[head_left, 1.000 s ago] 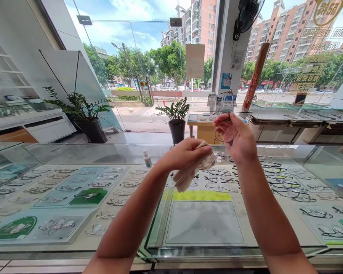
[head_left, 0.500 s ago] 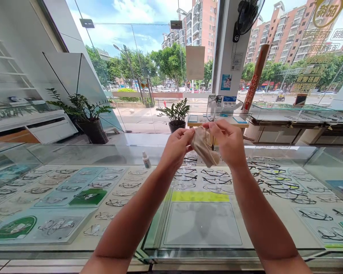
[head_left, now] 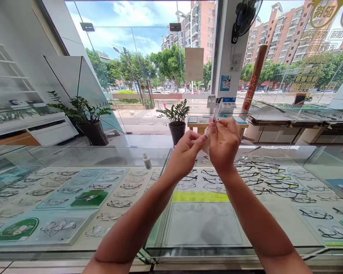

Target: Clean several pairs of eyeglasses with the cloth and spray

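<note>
Both hands are raised close together over the glass counter. My left hand (head_left: 187, 152) pinches a beige cloth (head_left: 206, 144), which shows only as a small piece between the two hands. The fingers of my right hand (head_left: 225, 142) are closed around a pair of eyeglasses (head_left: 216, 111). A thin, dark-edged part of the eyeglasses sticks up above the right fingertips, seen nearly edge-on; the rest is hidden by the hand. Whether the cloth touches a lens I cannot tell.
Rows of eyeglasses (head_left: 214, 173) lie inside the glass display counter (head_left: 148, 249). A small white spray bottle (head_left: 146, 161) stands to the left of my hands. Beyond the counter are potted plants (head_left: 177, 131), further display cases (head_left: 277, 129) and a wall fan (head_left: 246, 19).
The cloth hung loosely below both hands and is now gathered and mostly hidden. My left hand has moved right, nearer the right hand. The eyeglasses have turned from lens-on to nearly edge-on.
</note>
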Available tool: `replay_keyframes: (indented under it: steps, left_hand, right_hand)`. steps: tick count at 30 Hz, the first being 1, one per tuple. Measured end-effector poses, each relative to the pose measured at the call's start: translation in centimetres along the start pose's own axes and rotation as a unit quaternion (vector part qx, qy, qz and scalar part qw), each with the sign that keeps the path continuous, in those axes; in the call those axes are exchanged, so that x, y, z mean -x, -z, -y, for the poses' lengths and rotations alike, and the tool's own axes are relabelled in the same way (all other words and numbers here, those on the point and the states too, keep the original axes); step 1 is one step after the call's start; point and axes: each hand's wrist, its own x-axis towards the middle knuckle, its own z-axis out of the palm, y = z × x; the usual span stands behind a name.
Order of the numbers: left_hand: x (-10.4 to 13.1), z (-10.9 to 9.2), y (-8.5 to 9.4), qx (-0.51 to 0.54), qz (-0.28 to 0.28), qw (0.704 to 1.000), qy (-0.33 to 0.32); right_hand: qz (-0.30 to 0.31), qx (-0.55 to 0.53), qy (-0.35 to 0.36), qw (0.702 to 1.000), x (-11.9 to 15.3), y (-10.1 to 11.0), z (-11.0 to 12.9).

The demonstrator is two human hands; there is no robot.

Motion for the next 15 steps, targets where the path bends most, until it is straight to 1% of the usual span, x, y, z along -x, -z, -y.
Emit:
replay_keyframes:
  steps: [4, 6, 7, 9, 11, 13, 15]
  left_hand:
    - [0.2, -0.4, 1.1, -0.121, 0.084, 0.989, 0.024]
    - [0.4, -0.7, 1.5, -0.206, 0.135, 0.968, 0.046]
    - [0.5, -0.9, 1.5, -0.254, 0.168, 0.951, 0.056]
    - [0.6, -1.1, 1.5, -0.333, 0.254, 0.904, 0.077]
    - [0.6, -0.9, 1.1, -0.378, 0.344, 0.854, 0.098]
    - [0.6, 0.0, 0.4, -0.413, 0.410, 0.804, 0.120]
    - [0.5, 1.4, -0.4, -0.456, 0.452, 0.754, 0.141]
  right_hand:
    - [0.052, -0.082, -0.079, 0.992, -1.9, 1.4, -1.0]
    - [0.084, -0.146, -0.113, 0.979, -2.6, 1.9, -1.5]
    - [0.101, -0.180, -0.131, 0.970, -2.9, 2.1, -1.7]
    - [0.138, -0.245, -0.165, 0.945, -3.4, 2.5, -1.9]
    - [0.178, -0.295, -0.194, 0.919, -3.6, 2.9, -2.1]
    - [0.206, -0.326, -0.214, 0.897, -3.7, 3.1, -2.1]
    - [0.223, -0.347, -0.226, 0.883, -3.8, 3.3, -2.0]
